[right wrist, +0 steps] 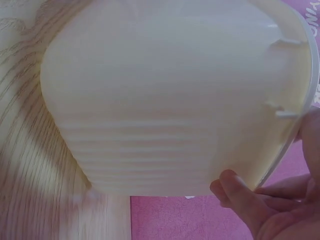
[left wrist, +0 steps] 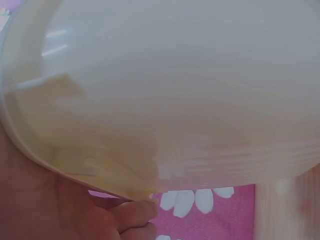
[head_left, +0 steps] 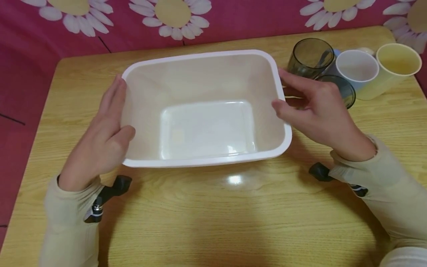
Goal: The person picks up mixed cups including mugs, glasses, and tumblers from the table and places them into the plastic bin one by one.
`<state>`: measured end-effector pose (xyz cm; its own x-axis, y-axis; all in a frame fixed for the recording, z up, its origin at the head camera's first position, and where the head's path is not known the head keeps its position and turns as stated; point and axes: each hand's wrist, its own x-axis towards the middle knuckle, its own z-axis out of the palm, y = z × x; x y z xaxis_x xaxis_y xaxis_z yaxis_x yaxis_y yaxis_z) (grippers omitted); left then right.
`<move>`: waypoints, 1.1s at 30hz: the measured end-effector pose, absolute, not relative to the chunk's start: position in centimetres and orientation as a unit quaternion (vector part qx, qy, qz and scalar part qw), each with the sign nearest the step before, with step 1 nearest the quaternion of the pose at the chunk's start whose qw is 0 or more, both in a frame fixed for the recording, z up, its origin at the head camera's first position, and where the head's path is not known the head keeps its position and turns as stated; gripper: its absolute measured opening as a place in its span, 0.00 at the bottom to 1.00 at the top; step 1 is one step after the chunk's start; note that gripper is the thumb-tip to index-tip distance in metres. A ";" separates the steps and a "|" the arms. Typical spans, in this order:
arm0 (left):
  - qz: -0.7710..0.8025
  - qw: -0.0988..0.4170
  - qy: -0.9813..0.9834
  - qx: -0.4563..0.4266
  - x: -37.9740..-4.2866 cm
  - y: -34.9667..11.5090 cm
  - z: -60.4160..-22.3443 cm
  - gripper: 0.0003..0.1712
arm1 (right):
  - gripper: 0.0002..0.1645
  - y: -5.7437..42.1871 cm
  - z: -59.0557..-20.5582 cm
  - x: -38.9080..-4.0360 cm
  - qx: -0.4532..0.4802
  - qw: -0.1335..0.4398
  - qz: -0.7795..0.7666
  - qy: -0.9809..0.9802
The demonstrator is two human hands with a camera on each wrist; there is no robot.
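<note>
A white rectangular plastic bin (head_left: 207, 128), its open top facing the head camera, is held at both ends and shows nothing inside. My left hand (head_left: 106, 129) grips its left rim, with the thumb by the inner side and the fingers along the outside. At the opposite end my right hand (head_left: 317, 107) pinches the rim, thumb over the edge and fingers on the outer wall. Both wrist views show the bin's smooth outer wall (right wrist: 145, 95) with ridges low down. Whether its base touches the table cannot be told.
Several cups stand at the back right: a dark clear tumbler (head_left: 311, 59), another dark tumbler (head_left: 345, 92), a white-rimmed cup (head_left: 357, 68) and a yellow cup (head_left: 383, 79). The right hand is close to them. Wooden table (head_left: 213, 218) lies below; a pink flowered cloth (head_left: 230, 26) hangs behind.
</note>
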<state>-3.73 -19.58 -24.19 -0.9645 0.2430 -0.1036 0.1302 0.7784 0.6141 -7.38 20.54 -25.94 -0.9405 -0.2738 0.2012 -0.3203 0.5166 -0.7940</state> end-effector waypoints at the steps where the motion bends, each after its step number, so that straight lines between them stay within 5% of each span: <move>1: 0.316 0.087 0.939 0.100 -3.6 -19.5 -24.2 0.46 | 0.37 20.6 -25.9 -7.3 0.174 0.026 0.458 -0.872; 33: 0.271 0.103 0.950 0.113 -4.4 -20.5 -22.8 0.52 | 0.36 21.3 -25.6 -6.8 0.189 0.048 0.430 -0.882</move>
<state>-4.41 -20.54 -22.77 -0.9533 0.2709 -0.1335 0.1598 0.8275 0.5383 -6.80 21.26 -25.61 -0.9242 -0.2914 0.2467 -0.3739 0.5596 -0.7396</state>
